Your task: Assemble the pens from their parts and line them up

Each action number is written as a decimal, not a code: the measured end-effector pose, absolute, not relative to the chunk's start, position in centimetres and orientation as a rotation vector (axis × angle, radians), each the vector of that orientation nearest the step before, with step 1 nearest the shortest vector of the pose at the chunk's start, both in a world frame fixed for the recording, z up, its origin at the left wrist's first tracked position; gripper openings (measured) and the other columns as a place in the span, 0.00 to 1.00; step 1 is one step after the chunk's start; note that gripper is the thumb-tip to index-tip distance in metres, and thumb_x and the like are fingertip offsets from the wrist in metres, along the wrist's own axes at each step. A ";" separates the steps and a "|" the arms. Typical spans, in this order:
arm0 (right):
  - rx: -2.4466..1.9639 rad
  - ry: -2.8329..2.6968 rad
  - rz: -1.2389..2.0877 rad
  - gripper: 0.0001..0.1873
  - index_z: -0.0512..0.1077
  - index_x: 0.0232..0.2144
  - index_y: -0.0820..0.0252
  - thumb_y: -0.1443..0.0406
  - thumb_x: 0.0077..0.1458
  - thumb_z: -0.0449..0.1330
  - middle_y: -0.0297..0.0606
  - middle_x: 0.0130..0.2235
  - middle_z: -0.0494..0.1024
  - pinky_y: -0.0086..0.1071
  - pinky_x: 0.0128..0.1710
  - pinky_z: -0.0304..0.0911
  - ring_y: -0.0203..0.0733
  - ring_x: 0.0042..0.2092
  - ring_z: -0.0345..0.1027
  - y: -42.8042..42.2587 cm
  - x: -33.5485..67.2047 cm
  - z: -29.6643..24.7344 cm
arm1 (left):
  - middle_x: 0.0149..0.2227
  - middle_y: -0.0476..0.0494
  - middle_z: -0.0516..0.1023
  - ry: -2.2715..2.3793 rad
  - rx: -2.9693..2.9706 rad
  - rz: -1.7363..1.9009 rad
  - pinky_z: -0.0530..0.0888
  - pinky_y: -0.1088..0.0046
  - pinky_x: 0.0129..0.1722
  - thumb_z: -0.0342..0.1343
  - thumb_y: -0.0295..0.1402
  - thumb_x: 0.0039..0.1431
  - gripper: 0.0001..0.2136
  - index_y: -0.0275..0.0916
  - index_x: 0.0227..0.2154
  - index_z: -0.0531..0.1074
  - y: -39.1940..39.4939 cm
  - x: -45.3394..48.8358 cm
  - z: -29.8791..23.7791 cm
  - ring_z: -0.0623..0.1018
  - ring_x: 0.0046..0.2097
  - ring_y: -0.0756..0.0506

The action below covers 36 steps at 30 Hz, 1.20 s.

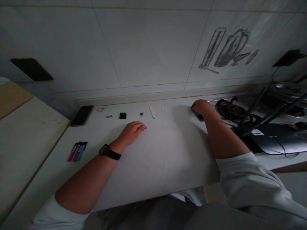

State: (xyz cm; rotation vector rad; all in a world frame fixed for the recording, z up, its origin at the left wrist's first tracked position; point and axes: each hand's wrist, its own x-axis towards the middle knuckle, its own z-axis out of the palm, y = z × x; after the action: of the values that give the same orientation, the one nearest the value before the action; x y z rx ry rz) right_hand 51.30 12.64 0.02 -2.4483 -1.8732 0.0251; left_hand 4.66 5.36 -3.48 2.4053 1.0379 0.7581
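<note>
My left hand (131,131) lies palm down on the white countertop (155,153), fingers stretched forward and together, holding nothing; a black watch (104,149) is on its wrist. My right hand (200,107) is at the far right of the counter, next to the stove, with fingers curled round a small blue and black object (198,114) that I cannot make out. Along the back edge lie a row of small parts: a black ribbed block (122,115), a tiny black piece (141,113), a white strip (152,112) and a small white bit (163,110).
Several red and blue markers (77,151) lie at the left front. A dark phone (82,115) rests at the back left, with a wire loop (101,109) and small screws (109,116) beside it. A gas burner (233,110) and black cables (268,115) crowd the right.
</note>
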 end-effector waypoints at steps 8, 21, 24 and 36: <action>-2.415 -1.887 -0.012 0.13 0.85 0.40 0.57 0.65 0.51 0.67 0.50 0.44 0.84 0.40 0.44 0.70 0.55 0.46 0.77 12.7 51.5 -0.2 | 0.40 0.44 0.82 1.032 2.408 0.759 0.75 0.61 0.51 0.45 0.40 0.75 0.18 0.41 0.38 0.79 5.4 4.7 -3.5 0.79 0.45 0.43; -2.244 -1.714 -0.205 0.18 0.81 0.45 0.56 0.54 0.62 0.59 0.47 0.44 0.84 0.39 0.45 0.66 0.53 0.45 0.75 11.0 48.1 3.7 | 0.39 0.44 0.83 1.021 2.399 0.756 0.74 0.61 0.50 0.46 0.38 0.74 0.16 0.41 0.38 0.79 5.1 4.9 -2.9 0.79 0.44 0.43; -1.996 -1.673 -0.253 0.22 0.80 0.46 0.58 0.51 0.66 0.54 0.49 0.39 0.83 0.39 0.42 0.65 0.53 0.42 0.74 9.2 44.3 6.8 | 0.39 0.44 0.83 1.037 2.420 0.754 0.75 0.60 0.50 0.49 0.38 0.73 0.15 0.41 0.37 0.79 4.9 5.1 -2.7 0.79 0.44 0.42; -1.186 -2.245 0.605 0.21 0.75 0.30 0.58 0.53 0.67 0.51 0.35 0.25 0.73 0.31 0.31 0.54 0.38 0.27 0.63 4.2 29.4 -1.4 | 0.40 0.42 0.83 1.065 2.468 0.740 0.75 0.61 0.50 0.54 0.32 0.70 0.09 0.41 0.40 0.80 4.8 5.3 -2.8 0.79 0.45 0.42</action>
State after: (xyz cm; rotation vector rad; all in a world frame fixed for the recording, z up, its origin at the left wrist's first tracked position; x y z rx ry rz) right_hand 29.38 4.25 -1.43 -1.1856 -2.2454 0.6046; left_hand 5.32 4.79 -2.76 2.4684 1.0647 0.7404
